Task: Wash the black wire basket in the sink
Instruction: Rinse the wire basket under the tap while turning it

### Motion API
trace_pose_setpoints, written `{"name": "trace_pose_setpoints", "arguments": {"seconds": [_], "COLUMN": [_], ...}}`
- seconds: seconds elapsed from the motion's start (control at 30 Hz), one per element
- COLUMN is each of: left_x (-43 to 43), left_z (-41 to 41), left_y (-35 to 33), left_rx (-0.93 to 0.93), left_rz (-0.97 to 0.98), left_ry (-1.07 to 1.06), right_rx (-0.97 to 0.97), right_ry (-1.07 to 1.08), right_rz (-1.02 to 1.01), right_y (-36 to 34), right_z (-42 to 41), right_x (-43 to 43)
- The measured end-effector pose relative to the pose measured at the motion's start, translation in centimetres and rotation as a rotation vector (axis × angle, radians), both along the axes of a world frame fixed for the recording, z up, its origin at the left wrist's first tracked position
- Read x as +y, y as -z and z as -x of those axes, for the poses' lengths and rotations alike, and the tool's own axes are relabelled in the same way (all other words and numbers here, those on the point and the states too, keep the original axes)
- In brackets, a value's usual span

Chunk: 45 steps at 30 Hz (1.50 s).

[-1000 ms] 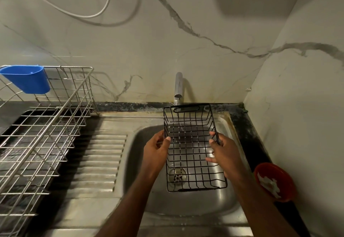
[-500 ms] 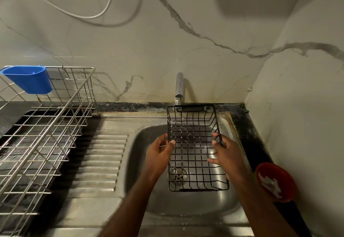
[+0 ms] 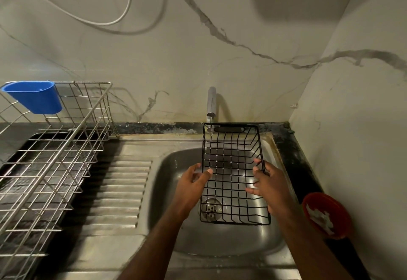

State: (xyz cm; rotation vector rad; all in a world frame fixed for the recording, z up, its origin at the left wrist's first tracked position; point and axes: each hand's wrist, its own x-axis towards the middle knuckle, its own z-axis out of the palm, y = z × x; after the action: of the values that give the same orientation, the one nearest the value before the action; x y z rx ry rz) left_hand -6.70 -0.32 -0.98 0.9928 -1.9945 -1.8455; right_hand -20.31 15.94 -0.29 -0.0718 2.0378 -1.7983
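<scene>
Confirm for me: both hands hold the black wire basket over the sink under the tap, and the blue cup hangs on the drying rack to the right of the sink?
Not quite. The head view shows the blue cup on the drying rack left of the sink, not right. Otherwise correct: left hand and right hand hold the black wire basket under the tap.

Dark counter (image 3: 293,156) — steel sink (image 3: 176,244) inset, wire dish rack (image 3: 52,160) left, red bowl (image 3: 326,214) right.
</scene>
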Motion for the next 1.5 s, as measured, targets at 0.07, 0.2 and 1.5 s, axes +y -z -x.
{"name": "trace_pose_setpoints", "arguments": {"seconds": [0.07,0.2,1.5], "left_x": [0.1,0.1,-5.1], "left_z": [0.0,0.0,0.0], "left_y": [-0.1,0.0,-0.7], "left_rx": [0.004,-0.013,-0.038], "left_rz": [-0.027,-0.059,-0.119], "left_ry": [0.003,0.012,0.156], "right_rx": [-0.017,-0.031,0.447], "right_ry": [0.002,-0.001,-0.255], "right_rz": [0.004,0.015,-0.459], "right_y": [0.0,0.1,-4.2], "right_z": [0.0,0.1,7.0], "right_x": [0.0,0.1,-3.7]}}
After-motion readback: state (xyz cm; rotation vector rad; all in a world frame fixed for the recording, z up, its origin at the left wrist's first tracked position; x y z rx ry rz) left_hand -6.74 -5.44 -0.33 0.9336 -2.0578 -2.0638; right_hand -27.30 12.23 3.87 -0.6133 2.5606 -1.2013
